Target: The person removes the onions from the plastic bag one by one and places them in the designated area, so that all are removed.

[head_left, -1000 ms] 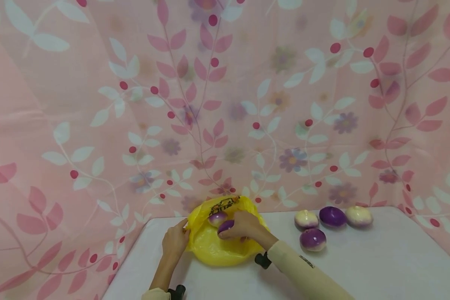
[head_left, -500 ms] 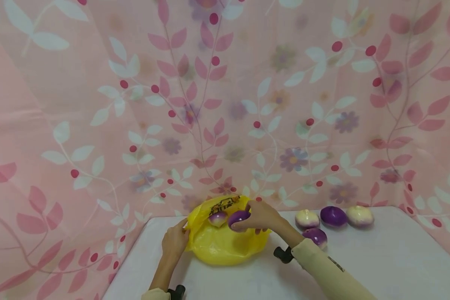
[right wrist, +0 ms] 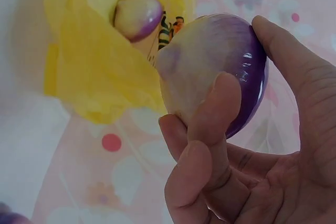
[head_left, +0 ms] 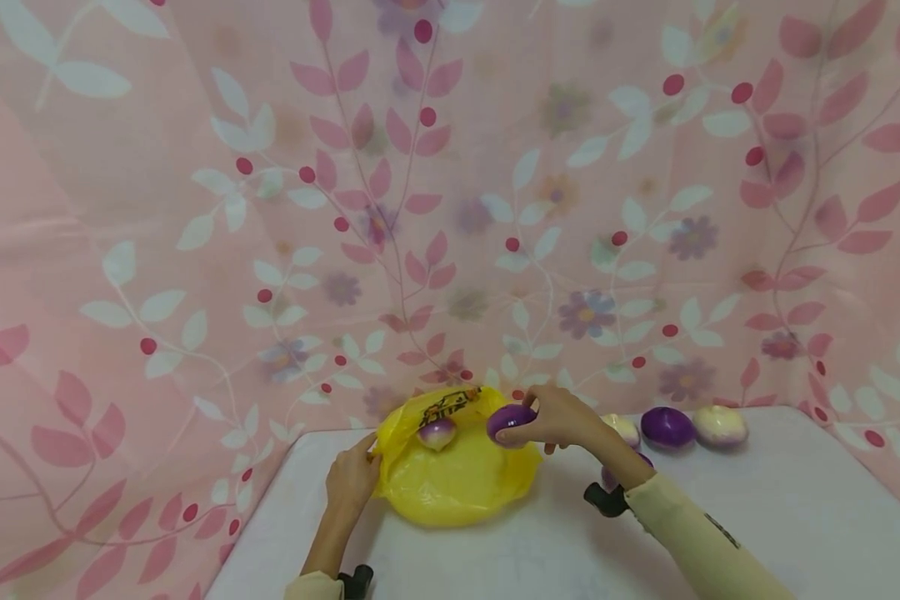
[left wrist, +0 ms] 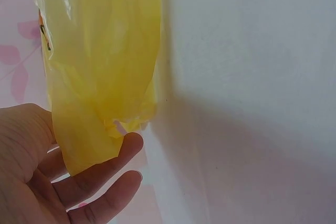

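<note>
A yellow plastic bag [head_left: 457, 496] lies on the table with its mouth spread. My left hand [head_left: 352, 479] pinches the bag's left edge; in the left wrist view the thumb's tip is hidden by the plastic. Inside the bag sits one purple-and-white turnip [head_left: 437, 434]. Above the bag's right side, my right hand [head_left: 562, 421] holds another turnip [head_left: 508, 425] between thumb and fingers. The right wrist view shows this held turnip [right wrist: 210, 66] with its pale pointed end toward the bag.
To the right on the white table [head_left: 780, 517] stand a dark purple turnip [head_left: 667, 428], a pale one [head_left: 722, 426], and two more partly covered by my right forearm. A floral curtain [head_left: 450, 208] hangs behind the table.
My right hand has moved out of the bag to the right and slightly up, carrying the turnip. The left hand stays at the bag's edge.
</note>
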Demonstrator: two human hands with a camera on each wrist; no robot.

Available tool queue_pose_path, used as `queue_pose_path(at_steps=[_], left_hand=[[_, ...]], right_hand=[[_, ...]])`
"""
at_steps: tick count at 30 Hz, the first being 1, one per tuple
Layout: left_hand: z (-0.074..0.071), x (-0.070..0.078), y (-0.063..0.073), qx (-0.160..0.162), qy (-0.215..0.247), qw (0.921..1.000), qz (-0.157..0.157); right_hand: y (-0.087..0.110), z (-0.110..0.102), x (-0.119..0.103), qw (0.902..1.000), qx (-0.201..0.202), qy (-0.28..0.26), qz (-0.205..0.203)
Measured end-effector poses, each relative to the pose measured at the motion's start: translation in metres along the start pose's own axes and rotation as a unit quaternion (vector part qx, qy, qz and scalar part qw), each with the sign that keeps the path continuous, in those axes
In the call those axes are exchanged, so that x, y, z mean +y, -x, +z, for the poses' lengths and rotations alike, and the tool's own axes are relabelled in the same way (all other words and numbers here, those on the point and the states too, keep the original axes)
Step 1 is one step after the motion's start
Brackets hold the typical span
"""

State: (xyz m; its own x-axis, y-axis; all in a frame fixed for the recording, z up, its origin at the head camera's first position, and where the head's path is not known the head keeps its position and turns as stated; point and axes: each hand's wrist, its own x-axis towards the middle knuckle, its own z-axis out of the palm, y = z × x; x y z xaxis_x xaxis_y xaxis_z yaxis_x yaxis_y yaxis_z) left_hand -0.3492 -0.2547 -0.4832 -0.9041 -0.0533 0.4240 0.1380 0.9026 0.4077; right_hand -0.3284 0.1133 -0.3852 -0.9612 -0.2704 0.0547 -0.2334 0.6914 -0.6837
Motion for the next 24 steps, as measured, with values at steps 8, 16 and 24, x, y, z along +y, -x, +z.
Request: queue_pose_path(at_steps=[8, 16, 24], left_hand=[[-0.002, 0.002, 0.000, 0.000, -0.002, 1.0000, -0.003], [0.000, 0.001, 0.005, -0.008, 0.005, 0.9999, -0.007], [0.000, 0.001, 0.003, 0.000, 0.005, 1.0000, 0.002]], right_hand=[[0.010, -0.012, 0.019, 0.9995, 0.016, 0.000, 0.026], [0.024, -0.023, 0.039, 0.9991, 0.018, 0.010, 0.036], [0.036, -0.039, 0.061, 0.9990, 0.030, 0.011, 0.031]])
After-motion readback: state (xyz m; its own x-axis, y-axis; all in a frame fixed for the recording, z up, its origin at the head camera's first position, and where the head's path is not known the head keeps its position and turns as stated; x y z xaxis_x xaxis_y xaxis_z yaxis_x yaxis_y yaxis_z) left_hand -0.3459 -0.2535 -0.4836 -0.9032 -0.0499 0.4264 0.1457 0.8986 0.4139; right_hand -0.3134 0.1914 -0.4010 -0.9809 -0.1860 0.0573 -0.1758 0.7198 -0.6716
